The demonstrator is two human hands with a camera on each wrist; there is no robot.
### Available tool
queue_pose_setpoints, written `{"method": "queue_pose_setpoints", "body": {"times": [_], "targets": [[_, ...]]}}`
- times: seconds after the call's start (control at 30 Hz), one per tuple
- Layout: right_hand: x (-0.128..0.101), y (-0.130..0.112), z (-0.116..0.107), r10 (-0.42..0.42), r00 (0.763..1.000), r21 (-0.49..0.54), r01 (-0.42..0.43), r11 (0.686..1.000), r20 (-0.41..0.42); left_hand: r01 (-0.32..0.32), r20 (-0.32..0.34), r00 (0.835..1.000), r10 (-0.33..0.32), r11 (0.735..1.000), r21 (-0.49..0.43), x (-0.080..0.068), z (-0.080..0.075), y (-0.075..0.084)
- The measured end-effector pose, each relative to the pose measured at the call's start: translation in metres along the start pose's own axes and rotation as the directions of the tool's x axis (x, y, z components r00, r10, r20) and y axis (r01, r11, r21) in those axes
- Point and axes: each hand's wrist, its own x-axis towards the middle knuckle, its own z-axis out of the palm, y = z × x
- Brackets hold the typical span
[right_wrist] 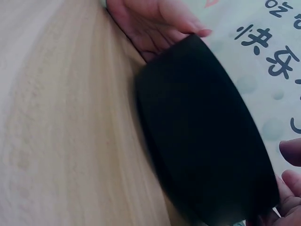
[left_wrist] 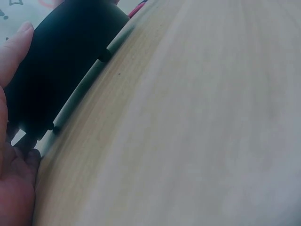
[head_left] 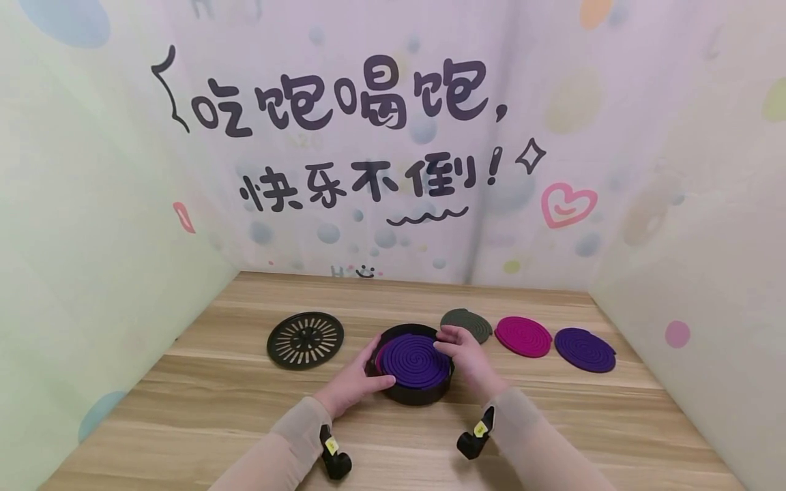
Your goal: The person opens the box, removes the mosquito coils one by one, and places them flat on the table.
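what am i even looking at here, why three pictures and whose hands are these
There is no machine: a person works with bare hands and wears three cameras. The big picture comes from a camera on the head, looking down at a wooden table. The other two come from small cameras strapped to the wrists, so they show the same things very close and tilted.

The left hand and the right hand are on either side of a round black holder, fingers against its wall. A purple spiral coil lies inside it. In the wrist views that holder is the large dark shape, with fingertips at its edges.

Also on the table: a black slotted lid to the left, and to the right three more coils, grey-green, magenta and dark purple.
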Motion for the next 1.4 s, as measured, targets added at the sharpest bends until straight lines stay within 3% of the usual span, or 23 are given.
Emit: {"method": "queue_pose_setpoints", "body": {"times": [0.6,0.87,1.13,1.4], "targets": [[0.000,0.010,0.015,-0.105,0.994,-0.154,0.099,0.983,-0.035,0.003,0.006,1.000,-0.003,1.000,-0.004,0.001,0.000,0.000],[-0.003,0.007,0.016,-0.076,0.997,-0.130,0.071,0.989,-0.034,0.002,0.012,1.000,-0.001,1.000,-0.006,0.001,0.000,0.000],[-0.001,0.010,0.017,-0.095,0.995,-0.189,0.088,0.978,-0.032,-0.001,0.012,1.000,0.001,1.000,-0.008,0.002,0.000,0.000],[-0.004,0.004,0.018,-0.088,0.995,-0.154,0.081,0.985,-0.038,0.002,0.005,1.000,-0.002,1.000,0.011,0.002,0.000,0.000]]}}
